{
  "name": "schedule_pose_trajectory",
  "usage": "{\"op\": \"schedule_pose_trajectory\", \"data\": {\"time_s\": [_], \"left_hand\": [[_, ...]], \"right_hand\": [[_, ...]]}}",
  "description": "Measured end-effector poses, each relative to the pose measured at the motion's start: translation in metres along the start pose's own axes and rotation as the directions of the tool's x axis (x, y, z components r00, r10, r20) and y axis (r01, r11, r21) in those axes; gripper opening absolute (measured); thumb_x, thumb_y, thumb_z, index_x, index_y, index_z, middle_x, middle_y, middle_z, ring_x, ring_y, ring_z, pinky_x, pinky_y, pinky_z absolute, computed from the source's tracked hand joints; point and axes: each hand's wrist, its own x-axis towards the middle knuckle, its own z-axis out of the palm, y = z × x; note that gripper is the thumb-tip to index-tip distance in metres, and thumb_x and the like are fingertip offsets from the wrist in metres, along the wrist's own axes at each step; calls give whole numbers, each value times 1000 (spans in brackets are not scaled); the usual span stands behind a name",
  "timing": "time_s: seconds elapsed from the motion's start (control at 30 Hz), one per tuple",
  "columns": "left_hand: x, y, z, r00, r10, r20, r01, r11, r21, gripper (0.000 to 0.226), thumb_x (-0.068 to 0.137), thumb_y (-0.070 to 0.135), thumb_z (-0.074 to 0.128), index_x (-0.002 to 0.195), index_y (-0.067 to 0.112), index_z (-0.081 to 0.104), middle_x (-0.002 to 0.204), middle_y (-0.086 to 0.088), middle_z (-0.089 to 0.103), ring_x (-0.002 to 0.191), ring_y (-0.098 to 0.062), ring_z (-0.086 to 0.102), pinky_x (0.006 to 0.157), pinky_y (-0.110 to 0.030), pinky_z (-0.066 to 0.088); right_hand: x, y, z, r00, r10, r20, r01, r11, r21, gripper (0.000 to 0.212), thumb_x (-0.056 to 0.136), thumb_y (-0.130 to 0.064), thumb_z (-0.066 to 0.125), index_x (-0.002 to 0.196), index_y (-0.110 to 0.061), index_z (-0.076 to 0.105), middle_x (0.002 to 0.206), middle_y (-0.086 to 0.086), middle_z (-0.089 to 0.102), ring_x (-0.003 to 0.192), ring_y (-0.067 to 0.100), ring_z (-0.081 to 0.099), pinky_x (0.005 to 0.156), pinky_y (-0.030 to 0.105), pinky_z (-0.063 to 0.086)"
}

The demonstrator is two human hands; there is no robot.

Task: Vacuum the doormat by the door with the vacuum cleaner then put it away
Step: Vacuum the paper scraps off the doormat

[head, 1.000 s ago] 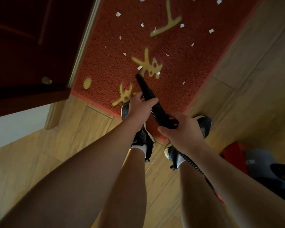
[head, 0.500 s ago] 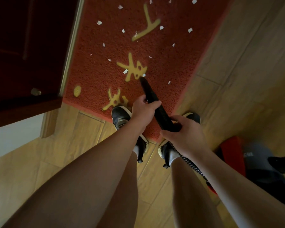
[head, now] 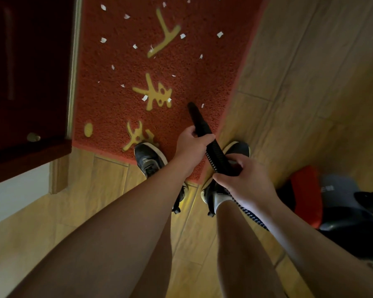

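A red doormat (head: 121, 67) with yellow characters lies in front of me, strewn with several white paper scraps (head: 144, 98). I hold a black vacuum nozzle (head: 199, 121) pointing down at the mat's right part, its tip close to one scrap. My left hand (head: 192, 147) grips the nozzle near its front. My right hand (head: 243, 179) grips the ribbed black hose (head: 216, 155) just behind it. The hose runs back under my right arm to the red and grey vacuum cleaner (head: 310, 190) on the floor at my right.
A dark red door (head: 28, 72) stands open at the left, along the mat's left edge. My two shoes (head: 150, 160) stand on the mat's near edge. Wooden floor (head: 310, 82) surrounds the mat. A white wall (head: 15, 190) is at lower left.
The nozzle tip has swung from the middle yellow character to the right side of the mat. Both hands moved right with it and kept their grip.
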Motion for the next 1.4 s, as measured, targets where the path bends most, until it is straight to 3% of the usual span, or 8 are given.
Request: {"op": "schedule_pose_trajectory", "data": {"time_s": [0.3,0.47,0.6,0.73,0.87,1.03,1.13,1.4], "left_hand": [[2,-5,17,1000,0,9,0,999,34,47,70,33,74,112,13,71,102,-6,73,98,-26,71,94,-51,58],[5,-7,23,1000,-5,9,5,999,42,30,85,20,75,114,12,71,100,-4,73,98,-25,71,97,-52,57],[4,-2,23,1000,4,15,-4,1000,30,40,76,27,75,112,12,71,100,-4,73,99,-26,72,97,-52,57],[5,3,14,1000,19,20,-19,1000,3,38,74,28,74,109,14,71,100,-4,73,101,-28,72,97,-52,57],[10,4,-1,1000,27,13,-27,1000,1,18,89,19,74,106,19,69,102,-2,72,102,-26,70,99,-52,56],[18,9,-18,1000,19,-1,-19,1000,-21,13,93,17,72,104,22,68,100,0,71,97,-20,70,97,-47,58],[21,11,-29,1000,18,-7,-18,1000,-18,27,89,22,74,115,16,69,105,-3,73,100,-24,71,96,-50,58],[30,13,-52,1000,9,-16,-9,1000,-25,29,84,28,76,111,20,71,109,-3,73,103,-26,71,97,-53,57]], "right_hand": [[-4,9,-12,1000,-19,-6,19,1000,-9,28,81,-35,76,108,-34,68,87,-13,70,76,2,65,70,32,59],[-3,13,-15,1000,-16,-7,16,1000,2,24,81,-33,77,103,-36,66,86,-11,70,76,5,66,72,37,59],[-2,13,-16,1000,-12,-9,12,1000,12,24,81,-32,77,101,-37,66,85,-9,71,75,8,67,72,40,59],[1,6,-13,1000,-9,4,9,1000,7,38,80,-33,78,116,-31,68,85,-11,71,72,5,67,69,36,60],[7,-4,-7,999,-36,9,36,999,-12,41,81,-35,77,121,-29,67,81,-9,71,67,7,67,65,37,59],[16,-17,3,998,-66,11,67,997,-48,37,82,-39,75,118,-34,69,73,-12,67,62,3,63,46,15,43],[17,-24,11,998,-69,8,69,996,-50,35,82,-38,75,117,-35,70,72,-12,66,62,4,62,46,18,44],[23,-40,25,995,-90,39,91,995,-35,21,85,-33,74,106,-34,72,64,1,67,56,22,61,46,35,45]]}}
